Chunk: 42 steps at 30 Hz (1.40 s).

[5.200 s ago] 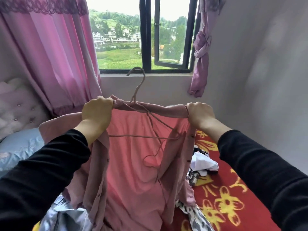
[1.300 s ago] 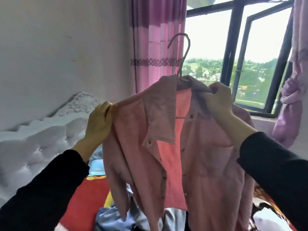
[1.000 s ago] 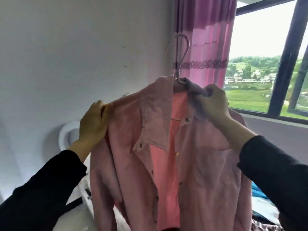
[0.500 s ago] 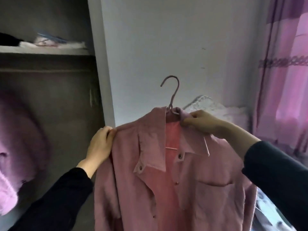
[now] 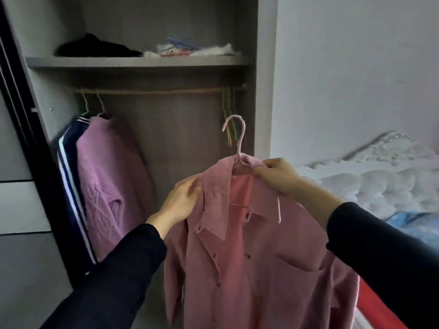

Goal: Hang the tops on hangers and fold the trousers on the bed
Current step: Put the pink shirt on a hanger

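Pink shirt (image 5: 249, 257) looks light, limp, apt to slip; best held at the hanger (image 5: 240, 143) neck where the right hand (image 5: 275, 176) pinches, left hand (image 5: 183, 200) gripping the shoulder

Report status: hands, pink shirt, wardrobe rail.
Right hand pinches collar by hanger, left hand holds shoulder. Pink shirt on hanger, hook below rail, not hung. Purple sweater left, spare hangers right.
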{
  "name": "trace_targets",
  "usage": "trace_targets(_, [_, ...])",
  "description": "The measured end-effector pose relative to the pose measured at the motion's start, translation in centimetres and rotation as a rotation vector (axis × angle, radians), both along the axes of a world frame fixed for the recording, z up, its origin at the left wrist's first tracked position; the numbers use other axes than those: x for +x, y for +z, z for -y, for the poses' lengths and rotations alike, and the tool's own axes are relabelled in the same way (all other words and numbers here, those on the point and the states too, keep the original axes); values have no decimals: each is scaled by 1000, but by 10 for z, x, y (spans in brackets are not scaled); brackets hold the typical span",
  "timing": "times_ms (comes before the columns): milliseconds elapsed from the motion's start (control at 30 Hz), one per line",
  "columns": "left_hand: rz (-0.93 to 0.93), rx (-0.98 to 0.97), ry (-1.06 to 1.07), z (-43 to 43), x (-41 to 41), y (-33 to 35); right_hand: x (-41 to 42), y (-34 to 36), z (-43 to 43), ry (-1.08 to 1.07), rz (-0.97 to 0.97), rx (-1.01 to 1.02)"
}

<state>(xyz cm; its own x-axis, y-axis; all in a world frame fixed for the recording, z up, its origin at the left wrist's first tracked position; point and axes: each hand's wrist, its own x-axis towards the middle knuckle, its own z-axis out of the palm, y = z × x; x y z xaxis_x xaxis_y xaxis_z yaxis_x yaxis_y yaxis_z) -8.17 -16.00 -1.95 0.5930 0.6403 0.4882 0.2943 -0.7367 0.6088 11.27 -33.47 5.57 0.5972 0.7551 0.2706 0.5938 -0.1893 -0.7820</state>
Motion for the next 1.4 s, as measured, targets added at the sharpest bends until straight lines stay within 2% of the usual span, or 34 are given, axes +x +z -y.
trace_targets(67, [26, -24, -28, -21, -1, 3, -7, 1, -35, 2, -37, 24])
trace_targets(167, [10, -74, 59, -66, 0, 8, -15, 3, -86, 27, -136, 47])
trace_targets(333, [19, -46, 103, -144, 1, 28, -27, 13, -176, 79, -284, 73])
trace_targets(633, [-182, 105, 261, -286, -8, 85, -40, 60, -342, 156, -439, 113])
trace_targets(933, [-231, 363, 427, -428, -39, 163, -69, 111, -476, 177, -429, 225])
trace_targets(1100, [-173, 498, 518, -499, -59, 213, -83, 134, -536, 123, -424, 263])
trace_targets(1267, [-242, 548, 462, -551, -69, 236, -106, 134, -582, 107, -419, 234])
trace_targets(1400, [-200, 565, 412, -576, -78, 237, -124, 126, -619, 130, -418, 221])
